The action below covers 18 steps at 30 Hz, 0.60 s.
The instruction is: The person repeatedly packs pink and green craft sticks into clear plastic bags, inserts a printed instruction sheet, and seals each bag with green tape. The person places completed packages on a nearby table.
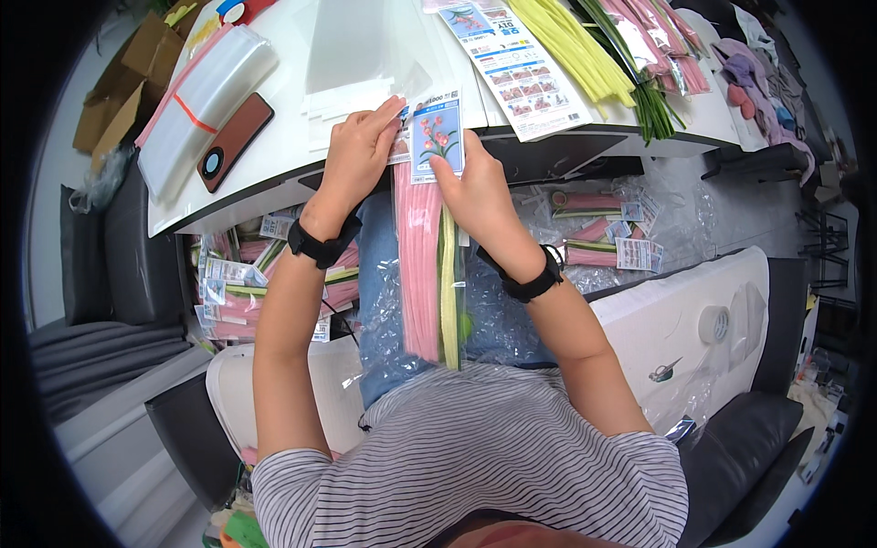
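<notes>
Over my lap hangs a clear plastic packet of chenille stems (pixel 419 274), mostly pink with a strip of green and yellow along its right side. At its top is a printed card (pixel 438 130) with a picture of pink flowers. My right hand (pixel 479 188) grips the packet's upper right edge, its thumb pressed on the card. My left hand (pixel 360 154) pinches the upper left side, where a second printed part (pixel 401 145) shows beside the fingers. My left fingertips hide part of that corner.
On the white table (pixel 294 161) lie clear plastic sleeves (pixel 212 103), a brown phone (pixel 236 142), printed sheets (pixel 517 72), yellow stems (pixel 575 55), green stems (pixel 654 109) and pink bundles (pixel 658 41). Filled packets (pixel 233 294) lie below on both sides. Tape (pixel 714 323) and scissors (pixel 664 371) rest on the seat.
</notes>
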Available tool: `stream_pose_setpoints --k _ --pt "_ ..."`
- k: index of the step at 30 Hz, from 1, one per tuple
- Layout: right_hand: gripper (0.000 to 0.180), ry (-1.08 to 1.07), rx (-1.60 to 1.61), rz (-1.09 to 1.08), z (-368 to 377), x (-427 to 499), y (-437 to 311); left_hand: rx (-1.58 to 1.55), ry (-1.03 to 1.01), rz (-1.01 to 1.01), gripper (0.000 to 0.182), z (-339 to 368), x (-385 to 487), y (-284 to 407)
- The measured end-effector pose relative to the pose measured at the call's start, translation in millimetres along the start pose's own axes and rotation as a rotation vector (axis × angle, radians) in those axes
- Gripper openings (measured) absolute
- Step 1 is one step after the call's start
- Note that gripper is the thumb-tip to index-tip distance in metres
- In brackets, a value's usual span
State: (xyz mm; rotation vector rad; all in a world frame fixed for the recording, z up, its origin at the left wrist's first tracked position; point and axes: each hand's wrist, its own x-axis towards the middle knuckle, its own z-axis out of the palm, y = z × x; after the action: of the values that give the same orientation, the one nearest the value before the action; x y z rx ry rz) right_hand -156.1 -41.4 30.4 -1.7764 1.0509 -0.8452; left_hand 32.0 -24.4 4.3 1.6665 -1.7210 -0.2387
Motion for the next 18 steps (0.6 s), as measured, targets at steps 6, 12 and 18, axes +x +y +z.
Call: stream_pose_setpoints --k 6,12,18 --pt "0.029 -0.090 0.119 -0.015 3 0 21 0.053 -0.020 0.100 0.042 10 -10 0" --pt "0.030 -0.278 0.259 0.015 -2 -1 37 0.127 -0.189 0.164 0.045 4 -14 3" --pt "0.026 -0.282 0.460 0.087 -6 4 54 0.220 -0.291 0.202 0.045 -3 -18 10"
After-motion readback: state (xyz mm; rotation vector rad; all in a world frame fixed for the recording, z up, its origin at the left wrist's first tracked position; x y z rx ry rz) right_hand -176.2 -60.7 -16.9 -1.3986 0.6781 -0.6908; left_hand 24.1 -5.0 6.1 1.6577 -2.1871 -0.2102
